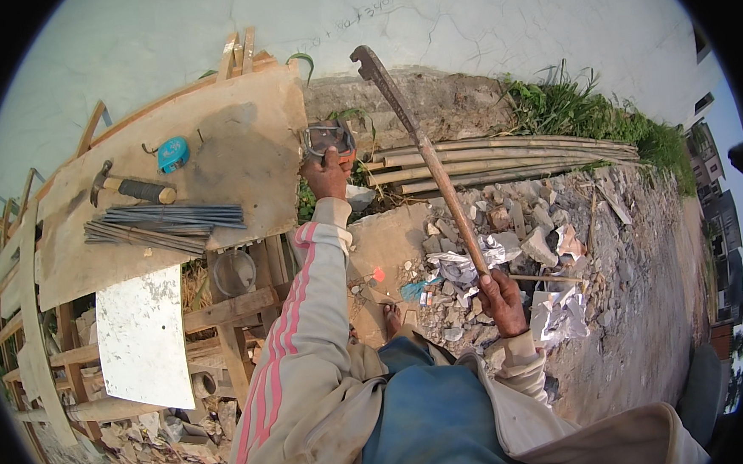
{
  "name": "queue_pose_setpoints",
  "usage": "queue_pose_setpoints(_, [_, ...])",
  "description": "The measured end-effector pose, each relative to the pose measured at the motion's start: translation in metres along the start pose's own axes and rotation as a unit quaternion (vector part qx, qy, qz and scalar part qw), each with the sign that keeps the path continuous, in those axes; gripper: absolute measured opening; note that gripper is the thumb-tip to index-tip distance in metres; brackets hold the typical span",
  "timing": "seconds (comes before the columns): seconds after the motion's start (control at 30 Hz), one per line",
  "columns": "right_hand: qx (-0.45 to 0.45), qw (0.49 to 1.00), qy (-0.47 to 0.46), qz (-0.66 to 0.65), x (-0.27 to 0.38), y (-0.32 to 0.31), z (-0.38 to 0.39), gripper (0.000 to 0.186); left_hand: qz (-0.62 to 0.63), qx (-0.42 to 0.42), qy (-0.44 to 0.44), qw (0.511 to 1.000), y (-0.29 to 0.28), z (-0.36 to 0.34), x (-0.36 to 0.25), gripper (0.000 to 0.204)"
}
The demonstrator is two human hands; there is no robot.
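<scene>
Right hand (502, 302) is fisted tight round the low end of a long rusty bending bar (422, 148), angled up over the rubble (516, 232). Left hand (325, 173) reaches out, fingers closed on a bent steel piece (326, 137) at the edge of the plywood bench (239, 155), steadying it. Rebar bundle (163, 225), hammer (131, 189), tape measure (172, 153) lie farther left.

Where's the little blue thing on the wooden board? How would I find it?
Look at the big plywood board on the person's left. Near its far edge, just above the hammer and the bundle of thin steel rods, lies a small tape measure. It is the only bright turquoise, rounded thing there; everything around it is grey, brown or rusty.
</scene>
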State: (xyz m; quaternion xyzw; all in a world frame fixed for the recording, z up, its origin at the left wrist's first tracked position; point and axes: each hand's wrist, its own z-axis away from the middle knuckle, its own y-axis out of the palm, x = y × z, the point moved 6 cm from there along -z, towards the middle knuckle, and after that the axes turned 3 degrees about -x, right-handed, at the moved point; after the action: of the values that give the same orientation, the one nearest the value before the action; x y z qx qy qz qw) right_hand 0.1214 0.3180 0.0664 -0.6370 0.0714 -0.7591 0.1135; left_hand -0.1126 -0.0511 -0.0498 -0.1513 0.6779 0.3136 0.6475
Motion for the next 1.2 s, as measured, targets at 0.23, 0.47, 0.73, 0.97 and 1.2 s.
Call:
queue_pose_setpoints(0.23, [-0.017, 0.975, -0.103, -0.199, 0.017, 0.031, -0.045, 0.03, 0.239, 0.07, -0.147, 0.957, -0.003, 0.024, -0.024, 0.022])
queue_pose_setpoints(0.47, [0.002, 0.967, -0.135, -0.217, 0.018, 0.021, -0.116, 0.04, 0.466, 0.058, -0.199, 0.86, 0.049, 0.007, -0.081, 0.034])
queue_pose_setpoints(0.73, [0.072, 0.969, -0.104, -0.214, 0.015, -0.011, -0.237, 0.027, 0.36, 0.121, -0.16, 0.911, 0.036, 0.007, -0.097, 0.026])
queue_pose_setpoints(0.97, [0.174, 0.957, -0.043, -0.226, 0.027, 0.005, -0.317, 0.024, 0.46, 0.041, -0.02, 0.887, 0.039, 0.001, -0.093, 0.03])
queue_pose_setpoints(1.2, [0.217, 0.959, -0.01, -0.184, 0.015, -0.002, -0.354, 0.027, 0.278, 0.087, -0.023, 0.956, 0.018, 0.022, -0.083, 0.034])
